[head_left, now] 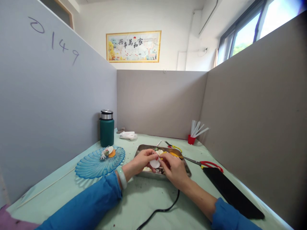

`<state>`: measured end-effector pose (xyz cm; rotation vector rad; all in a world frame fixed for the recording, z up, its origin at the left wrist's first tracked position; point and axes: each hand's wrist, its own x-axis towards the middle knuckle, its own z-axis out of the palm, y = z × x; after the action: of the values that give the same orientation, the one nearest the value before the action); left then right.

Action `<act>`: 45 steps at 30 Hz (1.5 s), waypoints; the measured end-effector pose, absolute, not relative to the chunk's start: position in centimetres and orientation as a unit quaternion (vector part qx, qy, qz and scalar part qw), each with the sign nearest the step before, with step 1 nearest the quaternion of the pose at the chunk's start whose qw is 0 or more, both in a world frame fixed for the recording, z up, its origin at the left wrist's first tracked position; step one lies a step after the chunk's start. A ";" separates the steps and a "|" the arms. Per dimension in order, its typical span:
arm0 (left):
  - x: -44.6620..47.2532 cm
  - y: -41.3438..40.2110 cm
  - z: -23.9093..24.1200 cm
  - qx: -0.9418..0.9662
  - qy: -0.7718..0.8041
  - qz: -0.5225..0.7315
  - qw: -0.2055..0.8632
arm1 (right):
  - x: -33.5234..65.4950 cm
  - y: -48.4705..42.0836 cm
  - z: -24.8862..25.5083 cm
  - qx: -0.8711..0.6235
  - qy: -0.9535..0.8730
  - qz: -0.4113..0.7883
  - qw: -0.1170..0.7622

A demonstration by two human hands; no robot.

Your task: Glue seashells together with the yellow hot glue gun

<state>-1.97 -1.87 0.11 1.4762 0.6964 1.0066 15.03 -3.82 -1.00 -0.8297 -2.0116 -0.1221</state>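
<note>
Both hands meet over a metal tray (141, 147) filled with small white, yellow and orange pieces. My left hand (145, 158) is closed on the edge of a round white disc (155, 164); a jade-coloured bangle (121, 177) circles that wrist. The fingers of my right hand (174, 167) are pinched at the disc's upper right side. A small red bit shows between the two hands on the disc. Whether the right fingers grip the disc or that red bit I cannot tell.
At left, a blue shell-shaped plate (90, 166) bears small decorations, with a green bottle (107, 132) behind. Yellow-handled pliers (176, 147), red-handled scissors (211, 164), a black flat case (232, 193) and a red cup (191, 139) of white sticks lie right. A black cable (158, 210) runs in front.
</note>
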 end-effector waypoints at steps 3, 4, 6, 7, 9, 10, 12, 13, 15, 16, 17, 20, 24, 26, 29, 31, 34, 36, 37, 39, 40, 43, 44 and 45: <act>-2.0 -1.9 0.1 0.630 0.298 0.430 0.574 | 15.1 -3.8 -1.0 -0.328 -0.822 -0.052 0.463; -1.9 -1.9 0.1 0.630 0.299 0.430 0.573 | 15.1 -3.8 -1.0 -0.325 -0.822 -0.054 0.464; -2.0 -1.9 0.1 0.630 0.301 0.430 0.573 | 15.1 -3.8 -1.0 -0.319 -0.823 -0.060 0.465; -2.0 -1.9 0.1 0.630 0.302 0.429 0.573 | 15.1 -3.8 -1.0 -0.317 -0.824 -0.063 0.465; -2.0 -1.9 0.1 0.629 0.303 0.429 0.573 | 15.2 -3.8 -1.1 -0.314 -0.826 -0.068 0.462; -2.0 -1.8 0.1 0.629 0.303 0.428 0.574 | 15.2 -3.8 -1.1 -0.313 -0.828 -0.071 0.460; -2.0 -1.8 0.0 0.631 0.301 0.426 0.575 | 15.2 -3.8 -1.1 -0.316 -0.829 -0.077 0.454; -2.0 -1.8 0.0 0.631 0.300 0.426 0.575 | 15.2 -3.8 -1.1 -0.318 -0.830 -0.080 0.451; -2.0 -1.8 0.0 0.632 0.298 0.426 0.575 | 15.2 -3.7 -1.2 -0.322 -0.831 -0.085 0.445; -2.0 -1.8 0.0 0.631 0.298 0.426 0.575 | 15.2 -3.7 -1.2 -0.323 -0.832 -0.087 0.443; -2.0 -1.8 0.0 0.631 0.299 0.426 0.576 | 15.2 -3.7 -1.2 -0.323 -0.832 -0.090 0.442; -2.0 -1.8 0.1 0.629 0.303 0.425 0.576 | 15.2 -3.8 -1.1 -0.320 -0.833 -0.099 0.442; -2.0 -1.9 0.2 0.626 0.308 0.424 0.577 | 15.3 -3.9 -1.1 -0.316 -0.832 -0.108 0.443; -2.0 -2.0 0.2 0.627 0.305 0.423 0.578 | 15.3 -3.9 -1.1 -0.316 -0.832 -0.111 0.441; -2.0 -2.0 0.3 0.627 0.302 0.424 0.579 | 15.3 -3.9 -1.1 -0.317 -0.831 -0.107 0.444; -2.0 -2.0 0.2 0.626 0.306 0.425 0.578 | 15.2 -3.9 -1.1 -0.314 -0.830 -0.098 0.451; -2.0 -1.9 0.2 0.624 0.310 0.424 0.578 | 15.1 -3.9 -1.0 -0.312 -0.829 -0.085 0.456; -2.0 -1.8 0.2 0.622 0.310 0.425 0.579 | 15.1 -4.0 -0.9 -0.315 -0.829 -0.080 0.454; -2.0 -1.8 0.2 0.621 0.310 0.427 0.580 | 15.1 -4.0 -0.9 -0.317 -0.830 -0.078 0.453; -2.0 -1.8 0.2 0.620 0.308 0.428 0.581 | 15.1 -4.0 -0.9 -0.319 -0.830 -0.075 0.452; -2.0 -1.9 0.2 0.620 0.306 0.428 0.581 | 15.1 -4.0 -0.9 -0.320 -0.829 -0.074 0.452; -2.0 -1.9 0.2 0.625 0.298 0.424 0.584 | 15.2 -4.0 -0.9 -0.324 -0.825 -0.076 0.457; -2.1 -2.0 0.2 0.628 0.296 0.422 0.584 | 15.1 -4.0 -1.0 -0.325 -0.823 -0.077 0.460; -2.1 -1.9 0.2 0.629 0.294 0.421 0.583 | 15.1 -4.0 -1.0 -0.324 -0.820 -0.078 0.464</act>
<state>-2.07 -1.94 0.19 1.4688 0.6865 0.9824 15.14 -3.97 -0.97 -0.7967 -2.0157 -0.1918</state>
